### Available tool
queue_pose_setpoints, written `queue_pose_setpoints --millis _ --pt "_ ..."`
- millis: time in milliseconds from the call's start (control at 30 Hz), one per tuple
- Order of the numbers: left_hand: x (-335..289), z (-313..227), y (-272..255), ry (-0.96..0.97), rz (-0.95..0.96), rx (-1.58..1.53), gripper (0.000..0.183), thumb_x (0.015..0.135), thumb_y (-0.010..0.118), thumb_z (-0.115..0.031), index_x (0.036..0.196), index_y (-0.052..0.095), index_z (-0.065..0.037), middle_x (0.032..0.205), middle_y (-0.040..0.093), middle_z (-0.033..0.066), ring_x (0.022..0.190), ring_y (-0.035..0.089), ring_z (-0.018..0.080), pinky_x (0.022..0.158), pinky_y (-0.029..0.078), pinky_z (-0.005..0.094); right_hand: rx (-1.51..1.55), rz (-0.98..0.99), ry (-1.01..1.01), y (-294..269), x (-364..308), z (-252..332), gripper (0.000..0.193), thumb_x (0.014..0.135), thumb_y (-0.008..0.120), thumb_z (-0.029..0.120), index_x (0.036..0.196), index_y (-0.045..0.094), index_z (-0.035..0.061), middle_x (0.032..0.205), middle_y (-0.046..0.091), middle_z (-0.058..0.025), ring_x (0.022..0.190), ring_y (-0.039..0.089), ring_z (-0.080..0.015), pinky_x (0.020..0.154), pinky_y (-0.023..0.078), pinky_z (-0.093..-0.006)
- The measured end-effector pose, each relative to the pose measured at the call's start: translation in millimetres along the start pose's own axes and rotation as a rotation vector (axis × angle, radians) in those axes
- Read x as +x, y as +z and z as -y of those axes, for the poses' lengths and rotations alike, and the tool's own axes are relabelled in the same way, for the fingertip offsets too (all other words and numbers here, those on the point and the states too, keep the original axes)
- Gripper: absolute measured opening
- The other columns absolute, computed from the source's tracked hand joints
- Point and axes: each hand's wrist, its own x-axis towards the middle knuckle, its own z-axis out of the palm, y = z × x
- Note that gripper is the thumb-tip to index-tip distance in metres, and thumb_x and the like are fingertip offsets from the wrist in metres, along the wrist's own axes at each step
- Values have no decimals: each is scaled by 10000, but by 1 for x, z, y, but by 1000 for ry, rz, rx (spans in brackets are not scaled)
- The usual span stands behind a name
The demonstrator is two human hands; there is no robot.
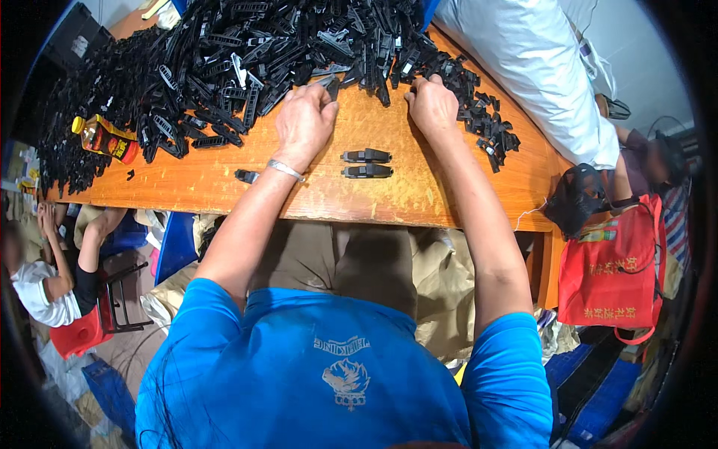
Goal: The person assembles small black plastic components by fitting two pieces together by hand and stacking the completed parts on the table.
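Black plastic parts [366,45] show a dull sheen and the wood-look table [359,123] a glossy finish, worn rough in patches; from my remote post I see a shiny metal-like bracelet [286,170] and smooth cloth shirt [277,374].

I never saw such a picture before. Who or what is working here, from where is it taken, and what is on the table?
There is no machine: a person in a blue short-sleeved shirt works bare-handed. A wide camera on the head looks down, so straight edges bend.

On the worn orange-brown wooden table lies a big heap of black plastic-looking parts. At its left is a yellow-capped bottle. Nearer the body, two long black pieces lie side by side.

The left hand is by a dark grey piece; the right hand is beside small black pieces. Whether either holds anything, I cannot tell.
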Motion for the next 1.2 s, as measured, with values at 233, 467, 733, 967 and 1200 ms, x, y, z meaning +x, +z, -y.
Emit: queue_pose_setpoints --millis 233,467,733,967,1200 --pt "-14 -25 11 106 28 -145 159 847 832 -176 909 727 -73 1014 678 119 979 689 347 831 560 456 -29 -8 -42 0 -18 -13 155 930 760 180 1041 772 73 1139 688 -214 945 735 -426 830 597 -518" --pt "-21 -32 1 179 112 -250 263 900 715 -11 1134 795 -102 1027 666 136 1045 668 340 922 556 442 304 46 -187 -39 -62 -19 227 949 752 180 1154 818 111 1045 777 -216 1010 750 -401 910 588 -479" --pt "-5 -21 -5 491 146 105 202 815 796 -48 1011 760 -81 1068 639 111 1105 627 344 921 551 456 750 504 82 -41 -76 -20 227 999 746 140 1176 778 1 822 767 -103 683 695 -162 655 568 -334" --pt "-30 -34 -29 351 111 -178 253 874 834 -102 1114 776 -44 1002 692 109 972 675 287 858 543 405 1149 570 200 -50 -93 14 191 1029 731 133 1126 740 -31 771 729 -55 557 611 -78 501 485 -243" --pt "-42 -34 -37 178 392 -496 150 965 802 -132 1058 776 -17 884 701 58 756 638 137 698 525 312 1296 548 176 -44 -98 31 189 1061 695 167 1131 720 -6 775 721 -41 565 624 -60 491 490 -219"
